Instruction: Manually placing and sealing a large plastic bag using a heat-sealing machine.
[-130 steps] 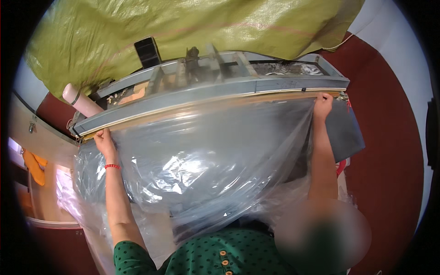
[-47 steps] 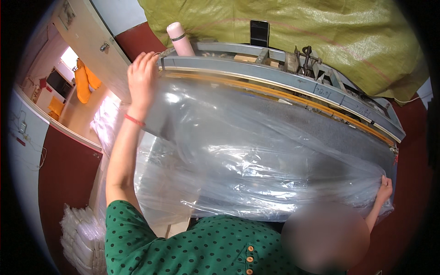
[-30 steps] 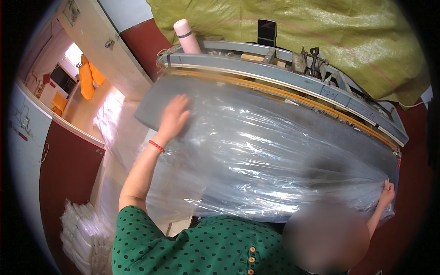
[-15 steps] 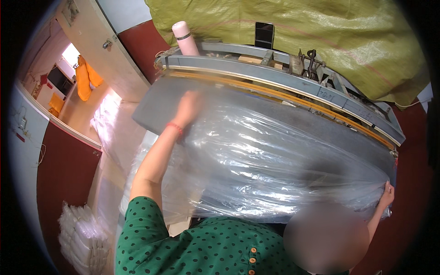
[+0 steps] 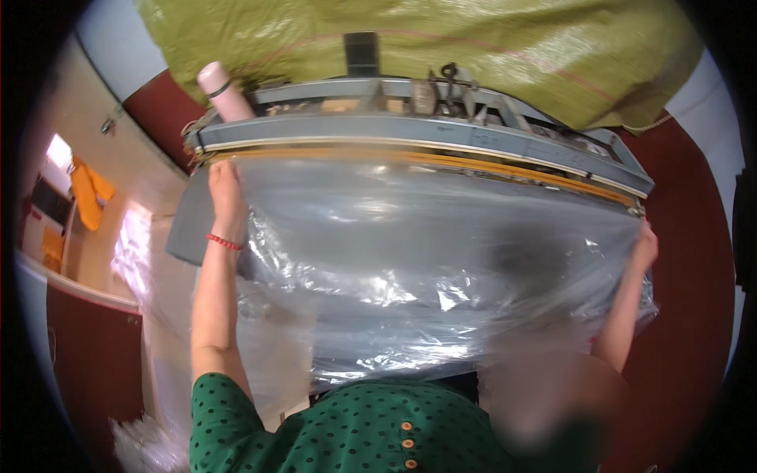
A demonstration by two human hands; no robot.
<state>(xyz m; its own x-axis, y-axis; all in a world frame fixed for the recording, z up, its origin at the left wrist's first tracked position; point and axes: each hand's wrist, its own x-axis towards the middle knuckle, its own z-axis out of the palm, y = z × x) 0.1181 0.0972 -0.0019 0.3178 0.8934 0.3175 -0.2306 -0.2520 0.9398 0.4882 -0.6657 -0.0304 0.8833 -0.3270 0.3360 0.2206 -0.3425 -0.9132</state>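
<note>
A wide sheet of clear plastic film [image 5: 378, 256] lies stretched across a grey work surface [image 5: 192, 221]. My left hand [image 5: 227, 189], a red bead bracelet at its wrist, is closed on the film's far left corner. It sits close to the orange strip [image 5: 441, 159] that runs along a long grey metal frame [image 5: 339, 130]. At the right end, the fingers of my right hand [image 5: 645, 246] are closed on the film's other far corner. Between my hands the film is drawn fairly flat at its far edge, with creases and shine nearer my body, where it hangs over the front.
A pink flask [image 5: 226, 93] and a dark phone [image 5: 362, 54] stand behind the frame, before a yellow-green woven sheet [image 5: 473, 39]. Metal parts [image 5: 449, 91] sit on the frame. A door [image 5: 118, 134] is at the left; bundled clear plastic [image 5: 146, 445] lies low left.
My left hand has moved left and away from me, drawing the film's far edge up to the orange strip. My right hand still holds its corner, now a little farther forward. The view has shifted.
</note>
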